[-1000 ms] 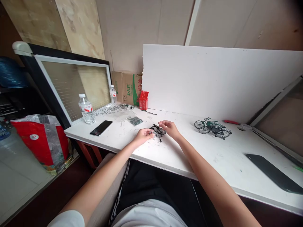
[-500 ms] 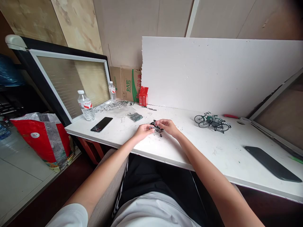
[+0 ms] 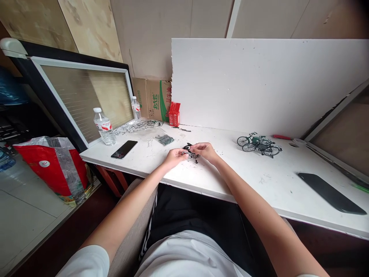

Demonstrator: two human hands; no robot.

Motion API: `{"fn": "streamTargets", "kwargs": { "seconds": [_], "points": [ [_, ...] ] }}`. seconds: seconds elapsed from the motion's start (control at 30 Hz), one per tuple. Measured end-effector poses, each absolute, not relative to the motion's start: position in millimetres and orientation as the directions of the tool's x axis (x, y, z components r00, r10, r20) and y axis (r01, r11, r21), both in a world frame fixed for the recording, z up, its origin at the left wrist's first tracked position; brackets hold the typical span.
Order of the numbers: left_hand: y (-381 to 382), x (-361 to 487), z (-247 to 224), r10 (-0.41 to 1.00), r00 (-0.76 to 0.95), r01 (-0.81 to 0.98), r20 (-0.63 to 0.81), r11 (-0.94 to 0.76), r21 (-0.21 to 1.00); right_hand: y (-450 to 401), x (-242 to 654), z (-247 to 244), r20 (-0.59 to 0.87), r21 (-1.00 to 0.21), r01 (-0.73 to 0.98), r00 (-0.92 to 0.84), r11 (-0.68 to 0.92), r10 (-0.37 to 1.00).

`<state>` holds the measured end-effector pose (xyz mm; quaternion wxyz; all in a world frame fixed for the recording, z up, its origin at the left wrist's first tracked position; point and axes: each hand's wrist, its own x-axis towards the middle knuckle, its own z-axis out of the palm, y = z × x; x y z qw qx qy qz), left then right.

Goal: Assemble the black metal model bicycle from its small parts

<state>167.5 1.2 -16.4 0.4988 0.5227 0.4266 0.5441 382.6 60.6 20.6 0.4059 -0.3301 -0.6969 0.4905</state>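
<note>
My left hand (image 3: 174, 158) is closed, thumb and fingers pinching a small dark model part (image 3: 185, 153) over the table. Close beside it my right hand (image 3: 205, 150) pinches at the same cluster from the other side; its fingertips hide most of what they grip. Several tiny black plastic pieces (image 3: 196, 161) lie under and around both hands, too small to tell apart. Off to the right stand assembled miniature bicycles (image 3: 259, 146), black and dark green, close together. A clear bag of small dark parts (image 3: 165, 140) lies behind my left hand.
On the white table (image 3: 161, 171) are a phone (image 3: 124, 149), water bottles (image 3: 104, 127), part frames (image 3: 141, 126), a red box (image 3: 174, 114) and a dark flat case (image 3: 331, 193). A red-handled tool (image 3: 281, 136) lies at the back right. A white board (image 3: 259, 84) stands behind.
The camera view has shifted slightly. Both hands stay over the same spot, still pinching the small parts, with only slight finger movement.
</note>
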Motion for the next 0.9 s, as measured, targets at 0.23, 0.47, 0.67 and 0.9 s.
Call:
{"fn": "streamTargets", "kwargs": {
  "seconds": [0.23,0.47,0.67,0.9],
  "points": [
    [-0.1,167.1,-15.6,0.985,0.046,-0.08,0.167,-0.163,0.983,59.9,380.7,24.0,0.246,-0.959,0.027,-0.409,0.281,0.879],
    [1.9,167.9,-17.9,0.986,0.039,-0.068,0.162,-0.159,0.985,61.6,383.6,21.1,0.241,-0.956,0.053,-0.415,0.287,0.878],
    [0.2,168.3,-14.1,0.987,0.034,-0.065,0.158,-0.156,0.986,59.3,385.0,22.2,0.227,-0.963,0.035,-0.425,0.266,0.876],
    [-6.1,167.4,-10.6,0.984,0.047,-0.022,0.171,-0.17,0.985,60.2,386.2,21.5,0.26,-0.949,0.041,-0.453,0.312,0.853]
  ]
}}
